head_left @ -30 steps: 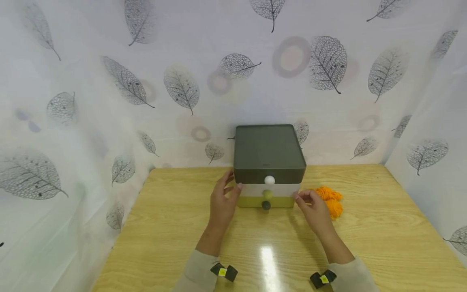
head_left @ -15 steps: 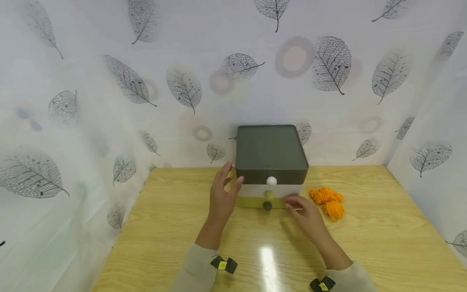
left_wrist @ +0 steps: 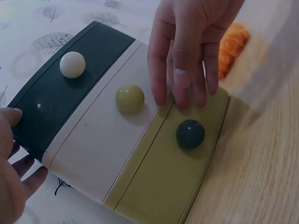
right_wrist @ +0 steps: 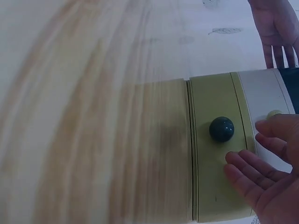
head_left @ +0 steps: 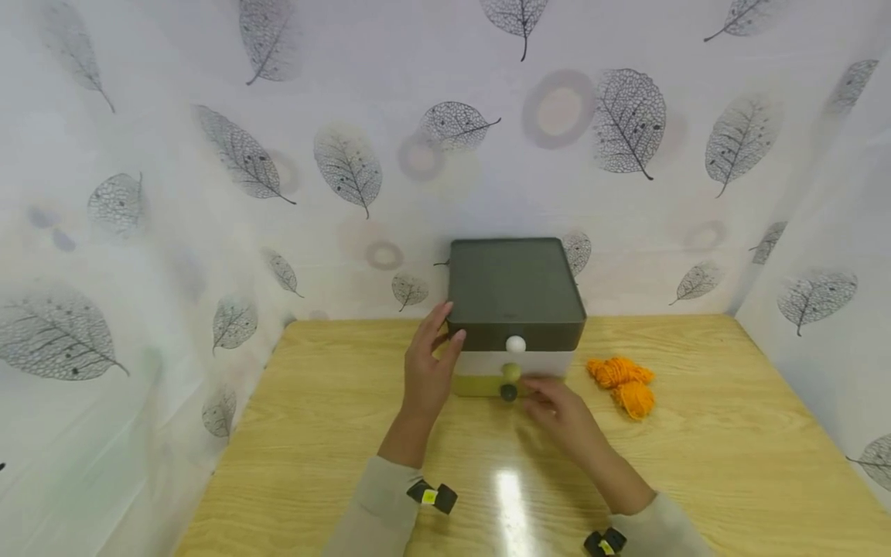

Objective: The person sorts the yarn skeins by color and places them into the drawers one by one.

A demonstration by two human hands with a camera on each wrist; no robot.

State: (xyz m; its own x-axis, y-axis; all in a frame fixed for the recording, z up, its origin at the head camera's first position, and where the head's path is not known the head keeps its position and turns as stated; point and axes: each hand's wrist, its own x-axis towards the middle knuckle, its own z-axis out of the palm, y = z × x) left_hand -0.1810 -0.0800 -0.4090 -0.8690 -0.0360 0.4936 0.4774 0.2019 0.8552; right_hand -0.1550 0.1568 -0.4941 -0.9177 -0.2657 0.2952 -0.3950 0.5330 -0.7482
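A small drawer box [head_left: 515,278] stands at the back of the table, with a dark green top drawer [left_wrist: 70,84], a pale middle one [left_wrist: 103,126] and an olive bottom one [left_wrist: 163,172]. Their round knobs are white [left_wrist: 72,64], olive [left_wrist: 130,98] and dark [left_wrist: 190,134]. My left hand [head_left: 428,375] rests at the box's left front corner, thumb on the dark drawer's front and fingers along the side. In front of the box, my right hand [head_left: 564,418] hovers just right of the dark knob, fingers loosely extended and holding nothing.
Two small bundles of orange yarn [head_left: 626,383] lie on the wooden table [head_left: 696,449] to the right of the box. Behind the box hangs a white leaf-patterned sheet [head_left: 431,193], which also runs along both sides.
My right hand has moved left from the box's right front corner to near the dark knob. My left hand lifted slightly and came back to the left corner. The box looks unmoved.
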